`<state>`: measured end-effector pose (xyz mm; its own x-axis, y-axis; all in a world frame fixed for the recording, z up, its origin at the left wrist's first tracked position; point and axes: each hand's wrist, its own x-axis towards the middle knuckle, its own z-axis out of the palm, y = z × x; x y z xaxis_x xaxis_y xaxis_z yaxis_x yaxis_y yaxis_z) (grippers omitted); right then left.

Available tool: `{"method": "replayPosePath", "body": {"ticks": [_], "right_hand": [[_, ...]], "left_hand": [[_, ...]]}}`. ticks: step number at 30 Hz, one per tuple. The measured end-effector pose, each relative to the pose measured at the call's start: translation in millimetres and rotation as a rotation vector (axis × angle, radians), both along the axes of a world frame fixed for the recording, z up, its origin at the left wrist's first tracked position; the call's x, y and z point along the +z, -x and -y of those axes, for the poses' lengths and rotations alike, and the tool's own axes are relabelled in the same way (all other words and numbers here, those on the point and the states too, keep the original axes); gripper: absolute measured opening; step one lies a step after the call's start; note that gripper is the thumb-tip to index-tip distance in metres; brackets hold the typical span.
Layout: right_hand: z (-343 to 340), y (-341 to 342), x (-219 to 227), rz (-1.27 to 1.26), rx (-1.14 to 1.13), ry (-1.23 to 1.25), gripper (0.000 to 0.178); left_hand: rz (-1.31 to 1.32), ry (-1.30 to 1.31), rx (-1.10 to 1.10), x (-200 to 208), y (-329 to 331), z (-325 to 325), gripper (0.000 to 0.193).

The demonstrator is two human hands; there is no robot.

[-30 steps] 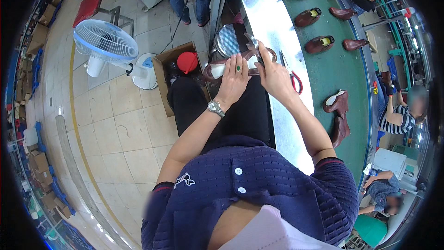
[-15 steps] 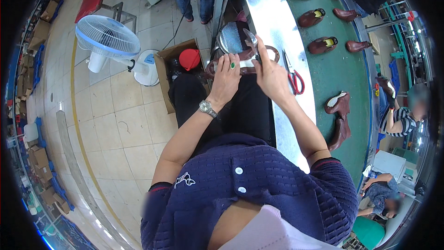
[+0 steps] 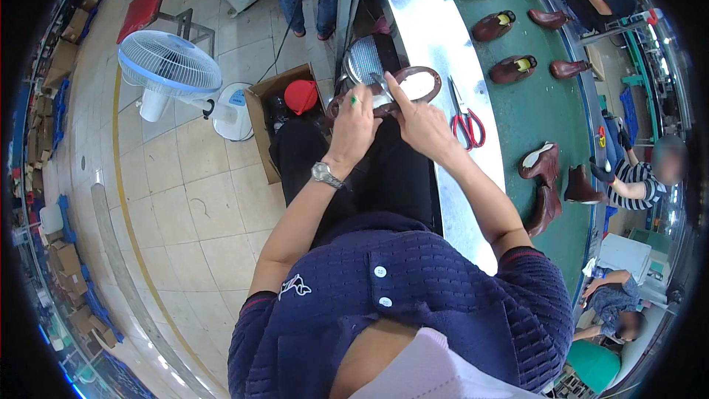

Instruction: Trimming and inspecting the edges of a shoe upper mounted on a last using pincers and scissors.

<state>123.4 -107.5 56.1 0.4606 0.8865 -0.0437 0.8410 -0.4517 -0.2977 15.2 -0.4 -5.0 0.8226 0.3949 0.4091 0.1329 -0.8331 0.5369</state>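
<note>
A reddish-brown leather shoe [image 3: 434,90] lies bottom up across my lap and the bench edge, its white underside showing. My left hand [image 3: 354,124] is closed around its middle, fingers bent over it. In my right hand [image 3: 422,125] is a metal hand tool with a curved head [image 3: 379,83], lying low over the shoe beside my left fingers. The tool's exact kind is blurred, and its handle is mostly hidden in my fist. Red-handled scissors [image 3: 468,124] rest on the metal bench [image 3: 476,185] to the right of my right hand.
Several brown boots [image 3: 493,26] stand on the green conveyor [image 3: 521,111]. A round mesh-covered machine part [image 3: 362,59] is beyond my hands. Left are a carton [image 3: 262,129] with a red container [image 3: 300,96], and a fan [image 3: 170,63]. Co-workers [image 3: 642,181] sit across the conveyor.
My right hand has lowered the tool onto the shoe and shifted left, uncovering more white underside. Another boot now stands at the conveyor's far edge, near a co-worker's gloved hand.
</note>
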Motion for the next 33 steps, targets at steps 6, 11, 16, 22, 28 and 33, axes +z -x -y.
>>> {"method": "replayPosePath", "body": {"ticks": [6,11,16,22,28,33], "right_hand": [[-4.8,15.1,3.5,-0.057,-0.067,-0.097,0.072],[-14.3,4.0,12.8,-0.031,0.07,-0.03,0.071],[-15.3,23.6,1.5,-0.074,-0.007,-0.221,0.073],[-24.0,-10.5,16.1,-0.009,0.097,-0.013,0.074],[-14.9,-53.4,4.1,0.182,0.025,-0.067,0.07],[27.2,-25.9,23.0,-0.117,0.034,0.042,0.069]], "left_hand": [[-0.232,-0.268,0.036,23.0,6.7,-14.4,0.056],[-0.113,-0.187,-0.009,17.6,13.5,-21.8,0.053],[-0.082,0.096,-0.024,13.6,21.7,-29.6,0.077],[-0.021,0.409,0.096,15.5,42.6,-43.9,0.109],[-0.065,1.123,0.145,-18.8,68.8,-15.9,0.115],[-0.188,1.784,0.054,0.9,68.0,13.1,0.103]]}}
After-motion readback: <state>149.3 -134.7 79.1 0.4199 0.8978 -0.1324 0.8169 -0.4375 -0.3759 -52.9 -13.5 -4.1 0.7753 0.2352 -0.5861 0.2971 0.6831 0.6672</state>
